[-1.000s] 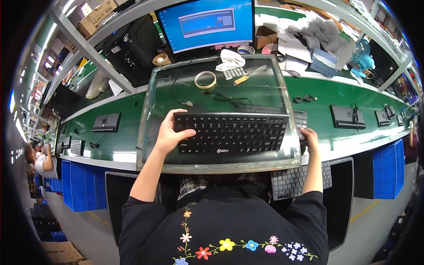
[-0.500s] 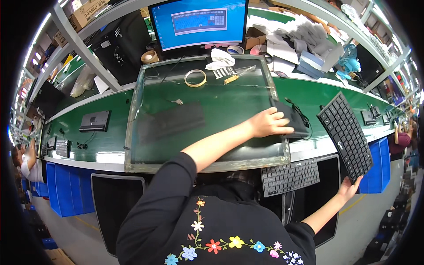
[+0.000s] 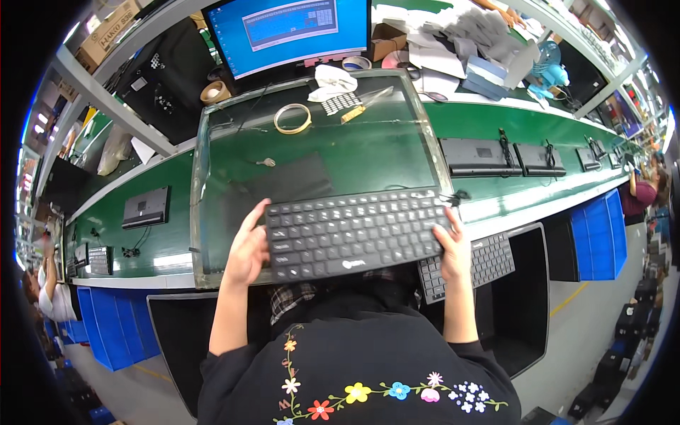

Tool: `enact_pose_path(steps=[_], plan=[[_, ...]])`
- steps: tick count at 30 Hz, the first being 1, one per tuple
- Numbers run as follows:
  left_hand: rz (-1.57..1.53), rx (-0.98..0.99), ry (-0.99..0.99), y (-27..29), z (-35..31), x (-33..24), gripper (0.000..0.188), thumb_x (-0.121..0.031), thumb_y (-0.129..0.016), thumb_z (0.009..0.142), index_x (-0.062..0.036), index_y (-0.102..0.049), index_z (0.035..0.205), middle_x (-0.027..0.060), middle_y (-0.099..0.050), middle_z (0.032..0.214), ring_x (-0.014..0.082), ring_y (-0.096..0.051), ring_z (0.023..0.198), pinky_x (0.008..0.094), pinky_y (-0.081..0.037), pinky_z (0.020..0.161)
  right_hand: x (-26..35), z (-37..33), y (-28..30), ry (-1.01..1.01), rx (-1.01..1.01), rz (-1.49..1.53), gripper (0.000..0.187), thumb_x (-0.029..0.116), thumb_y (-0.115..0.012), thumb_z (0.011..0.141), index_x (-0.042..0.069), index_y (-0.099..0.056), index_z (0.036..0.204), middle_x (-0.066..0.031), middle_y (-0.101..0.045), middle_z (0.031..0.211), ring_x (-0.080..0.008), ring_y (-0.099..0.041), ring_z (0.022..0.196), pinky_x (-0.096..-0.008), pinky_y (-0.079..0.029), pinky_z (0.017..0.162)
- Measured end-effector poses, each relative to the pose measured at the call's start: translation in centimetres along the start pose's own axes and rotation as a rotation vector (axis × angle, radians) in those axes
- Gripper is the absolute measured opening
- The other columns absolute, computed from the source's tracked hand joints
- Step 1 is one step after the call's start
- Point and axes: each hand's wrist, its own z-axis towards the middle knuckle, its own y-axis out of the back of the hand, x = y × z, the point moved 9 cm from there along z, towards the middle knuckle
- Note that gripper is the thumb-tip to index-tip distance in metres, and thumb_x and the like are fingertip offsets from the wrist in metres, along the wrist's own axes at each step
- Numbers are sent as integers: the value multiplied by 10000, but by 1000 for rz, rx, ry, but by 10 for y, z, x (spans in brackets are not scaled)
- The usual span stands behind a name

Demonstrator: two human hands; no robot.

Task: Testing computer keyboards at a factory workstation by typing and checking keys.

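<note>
Between my hands a black keyboard (image 3: 354,234) is held up over the near edge of the framed glass panel (image 3: 382,152), its keys facing me. My left hand (image 3: 248,244) grips its left end, thumb at the upper corner. The right end is in my right hand (image 3: 453,244), with the thumb on the key side and the other fingers partly hidden. Another black keyboard (image 3: 492,262) rests keys up just below and to the right, partly covered by my right hand.
Face-down keyboards (image 3: 478,157) with bundled cables lie on the green bench at right. One more (image 3: 146,207) lies at left. Tape roll (image 3: 292,119), white cloth (image 3: 333,83) and a cable plug (image 3: 265,162) sit on the panel. A monitor (image 3: 290,35) stands behind; blue bins (image 3: 117,322) flank me.
My right hand has brought the keyboard from the far right to the middle, turning it level. My left hand has left the face-down keyboard at right and taken the held one's left end.
</note>
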Motion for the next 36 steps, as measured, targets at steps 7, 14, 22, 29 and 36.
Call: enact_pose_path(steps=[7, 14, 22, 29, 36], plan=[[237, -96, -100, 45, -15, 1, 714, -11, -591, 849, -99, -226, 1456, 137, -602, 1061, 126, -620, 807, 216, -509, 571, 69, 23, -5, 559, -378, -1448, 301, 380, -612, 858, 139, -664, 1030, -69, -643, 943, -270, -596, 911, -377, -472, 781], [1016, -372, -413, 54, 4, -60, 422, -135, -650, 828, -142, -568, 1242, 95, -684, 1026, 133, -646, 675, 280, -508, 688, 68, 70, -11, 634, -135, -1598, 260, 325, -616, 851, 148, -670, 1033, -95, -661, 925, -286, -597, 896, -373, -453, 815], [1530, -242, -646, 32, 81, -66, 472, -127, -595, 837, -177, -504, 1297, 115, -482, 1331, 294, -543, 1104, 389, -465, 911, 63, 86, -48, 130, -37, -492, 160, 244, -570, 894, 91, -546, 935, -75, -655, 708, -122, -607, 556, -256, -429, 446], [1586, -84, -606, -4, 118, -58, 243, -185, -655, 791, -128, -589, 1018, 62, -632, 1087, 284, -545, 1071, 409, -432, 894, 14, 69, -219, -82, 564, 145, 788, 9, -672, 800, 246, -259, 1428, -83, -663, 940, -162, -636, 741, -219, -446, 545], [1242, -5, -742, -38, 89, -68, 255, -188, -671, 799, -93, -584, 1020, 58, -667, 956, 275, -608, 975, 394, -408, 935, 14, 84, -268, 227, 466, 204, 748, -95, -737, 685, 60, -395, 1332, -62, -643, 907, -121, -643, 799, -232, -522, 660]])
